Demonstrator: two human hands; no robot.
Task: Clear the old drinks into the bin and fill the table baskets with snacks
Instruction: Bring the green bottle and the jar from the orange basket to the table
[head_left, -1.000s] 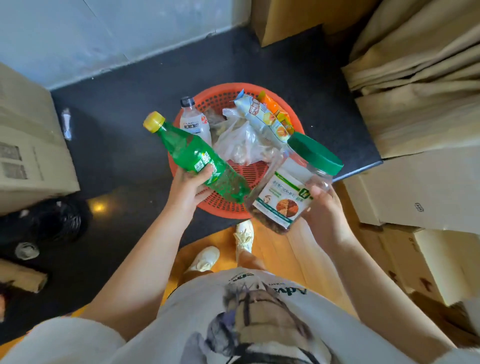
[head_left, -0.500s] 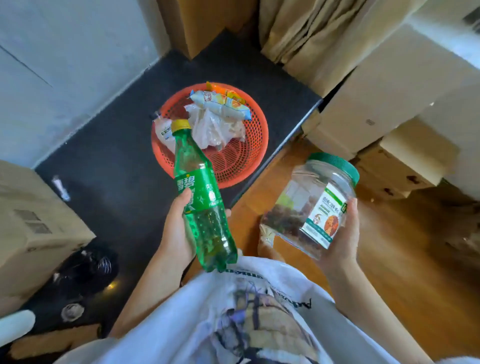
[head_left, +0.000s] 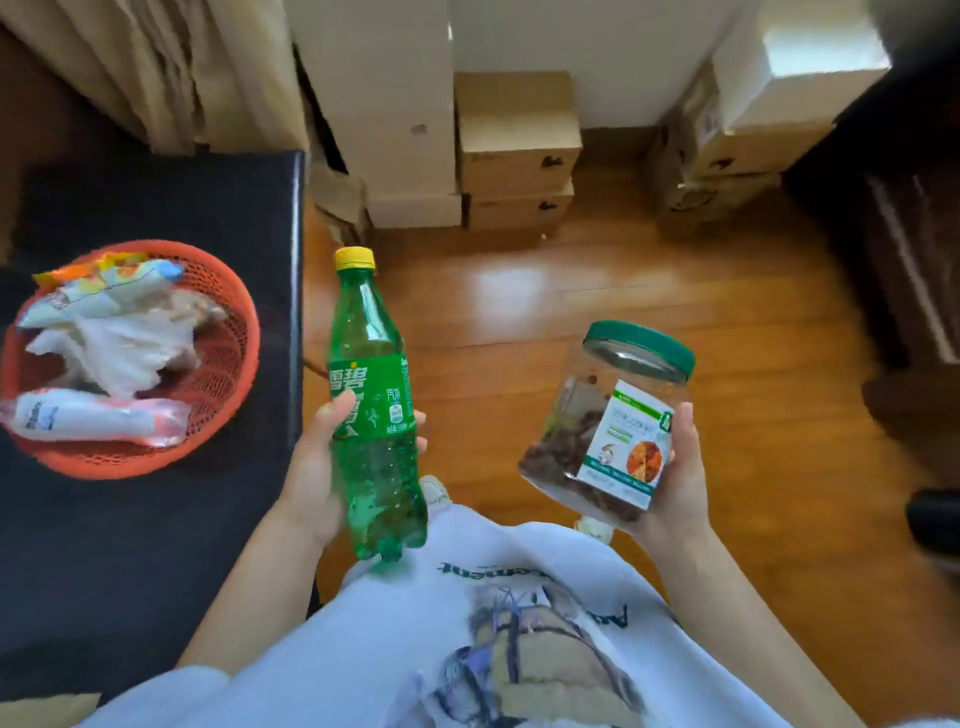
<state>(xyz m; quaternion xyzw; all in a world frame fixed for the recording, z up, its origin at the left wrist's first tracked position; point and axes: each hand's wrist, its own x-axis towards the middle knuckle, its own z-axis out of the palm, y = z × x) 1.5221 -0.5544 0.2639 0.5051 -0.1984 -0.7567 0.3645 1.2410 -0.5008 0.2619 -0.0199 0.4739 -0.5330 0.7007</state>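
Observation:
My left hand grips a green soda bottle with a yellow cap, held upright above the wooden floor just right of the black table. My right hand holds a clear plastic jar with a green lid, tilted, with brown snacks inside. An orange mesh basket sits on the black table at the left. It holds snack packets, a crumpled white bag and a small lying bottle.
Stacked cardboard boxes stand against the far wall, more boxes at the right. Beige curtains hang behind the table. Dark furniture lines the right edge. Wooden floor lies ahead.
The view has swung right, from over the basket toward the wooden floor. Both hands have carried the bottle and the jar away from the basket, which now lies at the left.

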